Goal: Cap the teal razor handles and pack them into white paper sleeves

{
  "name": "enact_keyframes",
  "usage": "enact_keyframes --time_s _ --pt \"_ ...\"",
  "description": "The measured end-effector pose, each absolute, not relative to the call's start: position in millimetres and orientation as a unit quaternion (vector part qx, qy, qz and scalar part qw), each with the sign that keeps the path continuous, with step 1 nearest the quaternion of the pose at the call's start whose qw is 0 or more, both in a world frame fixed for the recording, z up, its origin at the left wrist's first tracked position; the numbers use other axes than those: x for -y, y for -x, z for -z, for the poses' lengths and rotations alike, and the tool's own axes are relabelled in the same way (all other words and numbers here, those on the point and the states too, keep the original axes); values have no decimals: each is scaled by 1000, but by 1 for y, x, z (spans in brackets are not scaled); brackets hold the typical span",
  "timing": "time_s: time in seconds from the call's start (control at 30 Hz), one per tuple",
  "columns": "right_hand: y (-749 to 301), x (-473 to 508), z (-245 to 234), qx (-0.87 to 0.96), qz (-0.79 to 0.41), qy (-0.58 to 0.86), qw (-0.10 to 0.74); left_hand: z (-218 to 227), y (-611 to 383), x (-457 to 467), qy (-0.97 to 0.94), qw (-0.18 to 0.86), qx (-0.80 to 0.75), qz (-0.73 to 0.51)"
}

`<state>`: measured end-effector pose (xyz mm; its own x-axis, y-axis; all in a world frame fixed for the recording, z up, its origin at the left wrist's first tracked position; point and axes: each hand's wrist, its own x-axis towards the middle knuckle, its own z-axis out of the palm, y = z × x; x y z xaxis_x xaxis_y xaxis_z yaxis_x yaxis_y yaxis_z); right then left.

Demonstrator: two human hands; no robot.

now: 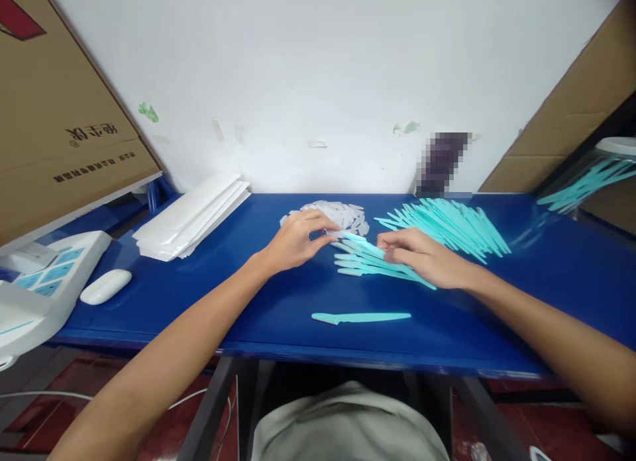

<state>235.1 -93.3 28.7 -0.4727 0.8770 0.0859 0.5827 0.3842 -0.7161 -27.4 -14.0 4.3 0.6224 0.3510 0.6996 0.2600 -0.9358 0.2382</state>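
Note:
My left hand (297, 239) pinches the tip of a turquoise razor stick, where a small clear cap (336, 234) sits. My right hand (422, 256) is closed on a fan of several turquoise sticks (365, 261) lying on the blue table (248, 308). Behind my left hand lies a heap of clear plastic caps (342, 216). A bigger pile of turquoise sticks (450, 226) lies behind my right hand. One single turquoise stick (360, 317) rests alone near the front edge.
A stack of white sleeves (191, 216) lies at the back left. A white mouse-shaped device (105, 286) and a white machine (34, 282) sit at the left. Cardboard boxes (59, 116) stand on both sides. A clear container of turquoise sticks (591, 179) is at the right.

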Motion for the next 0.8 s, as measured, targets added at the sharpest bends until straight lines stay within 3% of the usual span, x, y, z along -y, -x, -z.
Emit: enact_keyframes --time_s 0.3,0.57,0.8 --pt "-238 92 -28 813 -330 428 218 0 16 24 -905 72 -142 -394" --pt "-247 83 -29 860 -154 462 155 -2 24 15 -936 38 -207 -282" --pt "-250 81 -25 861 -74 493 104 -6 55 -15 -900 -77 -348 -253"
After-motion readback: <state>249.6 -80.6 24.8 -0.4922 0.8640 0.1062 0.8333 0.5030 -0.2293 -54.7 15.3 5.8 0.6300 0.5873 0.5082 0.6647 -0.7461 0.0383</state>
